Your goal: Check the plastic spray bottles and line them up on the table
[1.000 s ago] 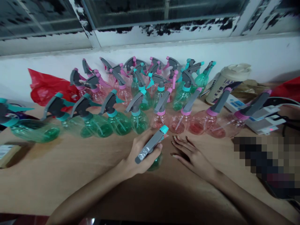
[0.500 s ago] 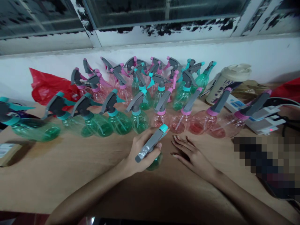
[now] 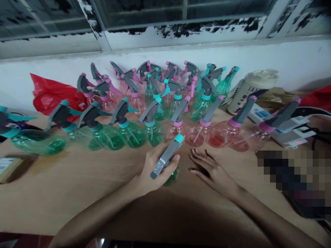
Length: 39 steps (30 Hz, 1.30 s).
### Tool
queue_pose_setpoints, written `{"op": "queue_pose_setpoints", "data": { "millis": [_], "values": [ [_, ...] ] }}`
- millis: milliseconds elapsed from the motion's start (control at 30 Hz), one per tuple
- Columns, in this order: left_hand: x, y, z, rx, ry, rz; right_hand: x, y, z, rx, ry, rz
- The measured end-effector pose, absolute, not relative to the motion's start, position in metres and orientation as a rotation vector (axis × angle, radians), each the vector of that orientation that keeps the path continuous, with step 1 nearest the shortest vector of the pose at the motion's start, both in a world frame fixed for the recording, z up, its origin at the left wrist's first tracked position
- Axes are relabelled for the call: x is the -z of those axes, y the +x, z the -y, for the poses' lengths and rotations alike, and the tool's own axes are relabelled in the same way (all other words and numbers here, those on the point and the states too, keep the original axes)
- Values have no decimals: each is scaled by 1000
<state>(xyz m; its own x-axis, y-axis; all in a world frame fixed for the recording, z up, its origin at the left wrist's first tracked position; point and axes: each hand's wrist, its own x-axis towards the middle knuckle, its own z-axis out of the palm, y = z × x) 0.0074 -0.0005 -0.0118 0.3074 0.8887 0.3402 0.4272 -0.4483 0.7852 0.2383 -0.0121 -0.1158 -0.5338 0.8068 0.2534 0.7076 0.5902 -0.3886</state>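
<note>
My left hand (image 3: 152, 168) is wrapped round a green spray bottle (image 3: 172, 176) with a grey trigger head and teal nozzle (image 3: 167, 155), standing on the wooden table (image 3: 77, 193). My right hand (image 3: 210, 170) lies flat on the table just right of it, fingers spread, holding nothing. Right behind both hands runs a row of green spray bottles (image 3: 129, 132) and pink spray bottles (image 3: 219, 134). More bottles crowd behind, up to the white wall.
A red plastic bag (image 3: 51, 94) lies at the back left. A cream lidded tub (image 3: 252, 89) lies tipped at the back right, next to a white power strip (image 3: 287, 132) with cables. A small box (image 3: 6, 167) sits at the left edge. A pixelated patch covers the right side.
The green bottle in my left hand has shifted slightly away from me, toward the row. My right hand has stayed flat in place.
</note>
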Motion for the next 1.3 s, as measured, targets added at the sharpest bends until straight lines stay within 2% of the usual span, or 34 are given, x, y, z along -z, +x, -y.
{"op": "queue_pose_setpoints", "data": {
  "millis": [1300],
  "values": [
    [13,2,-10,-1018,2089,-1030,120,239,12,-324,-1207,2393]
  ]
}}
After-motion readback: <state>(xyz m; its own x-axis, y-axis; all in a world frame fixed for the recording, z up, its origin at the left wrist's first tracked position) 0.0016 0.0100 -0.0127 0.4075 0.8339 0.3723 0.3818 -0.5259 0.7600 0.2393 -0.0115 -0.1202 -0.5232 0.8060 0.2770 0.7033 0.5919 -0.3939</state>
